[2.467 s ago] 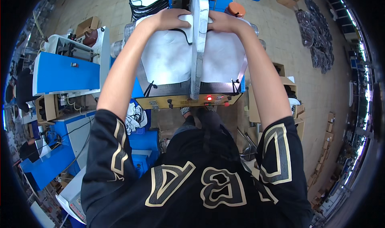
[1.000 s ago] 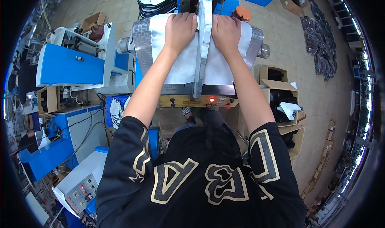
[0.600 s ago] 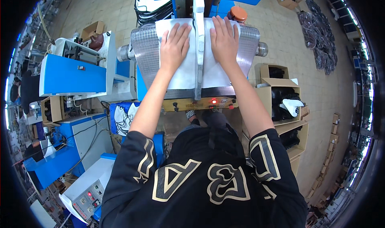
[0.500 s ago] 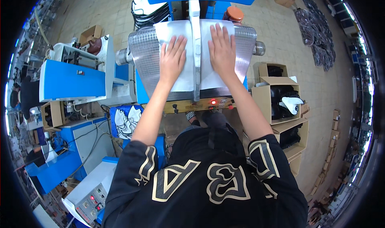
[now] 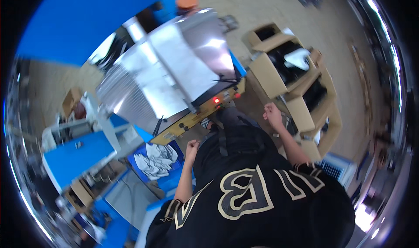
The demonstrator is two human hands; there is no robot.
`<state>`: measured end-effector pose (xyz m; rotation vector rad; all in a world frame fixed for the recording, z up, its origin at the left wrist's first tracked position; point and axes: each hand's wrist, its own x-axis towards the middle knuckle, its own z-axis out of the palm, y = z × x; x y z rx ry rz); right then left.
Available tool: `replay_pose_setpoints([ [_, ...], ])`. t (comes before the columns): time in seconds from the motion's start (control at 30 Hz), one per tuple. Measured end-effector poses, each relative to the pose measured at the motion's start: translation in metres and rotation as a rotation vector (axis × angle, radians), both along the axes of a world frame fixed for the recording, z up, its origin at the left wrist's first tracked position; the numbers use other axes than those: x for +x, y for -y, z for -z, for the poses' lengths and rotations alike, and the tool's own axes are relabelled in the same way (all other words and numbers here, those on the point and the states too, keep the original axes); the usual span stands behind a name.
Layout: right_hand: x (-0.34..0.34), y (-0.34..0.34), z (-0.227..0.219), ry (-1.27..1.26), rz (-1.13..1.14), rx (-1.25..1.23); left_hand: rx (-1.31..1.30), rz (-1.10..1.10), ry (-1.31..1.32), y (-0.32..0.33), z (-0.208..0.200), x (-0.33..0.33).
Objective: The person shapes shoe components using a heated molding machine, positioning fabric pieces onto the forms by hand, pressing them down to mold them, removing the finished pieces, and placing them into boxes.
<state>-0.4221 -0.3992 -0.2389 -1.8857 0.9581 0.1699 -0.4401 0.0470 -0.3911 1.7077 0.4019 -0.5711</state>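
Observation:
My left hand (image 5: pixel 192 149) hangs by my left side with its fingers curled in, near a blue tray (image 5: pixel 176 167) of white pieces with dark outlines (image 5: pixel 156 161). My right hand (image 5: pixel 272 113) is held out to my right, loosely closed, between the machine and the open cartons. No object shows in either hand. Ahead, two white sheets (image 5: pixel 183 58) lie on the shiny metal bed (image 5: pixel 209 36) of a machine, on either side of a narrow pale bar (image 5: pixel 163 62). Both hands are apart from the sheets.
The machine's blue hood (image 5: pixel 96 21) rises at the far left. Its yellow front panel (image 5: pixel 192 119) carries a lit red button (image 5: pixel 216 100). Open cardboard cartons (image 5: pixel 268 75) with black pieces stand at my right. Another blue machine (image 5: pixel 80 156) is on the left.
Both hands have lifted off the white sheets and dropped back toward my body, fingers now curled. The view has turned, so the machine appears tilted and farther left. The sheets remain on it.

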Motion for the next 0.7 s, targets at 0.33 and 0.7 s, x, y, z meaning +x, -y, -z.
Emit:
replay_pose_setpoints([
  [0.33, -0.16, -0.01, 0.105, -0.416, -0.043, 0.082, 0.091, 1.165, -0.735, 0.099, -0.066, 0.132],
  [0.7, -0.065, -0.07, -0.304, 0.854, 0.358, 0.373, -0.754, 1.058, -0.026, 0.248, -0.398, 0.147],
])
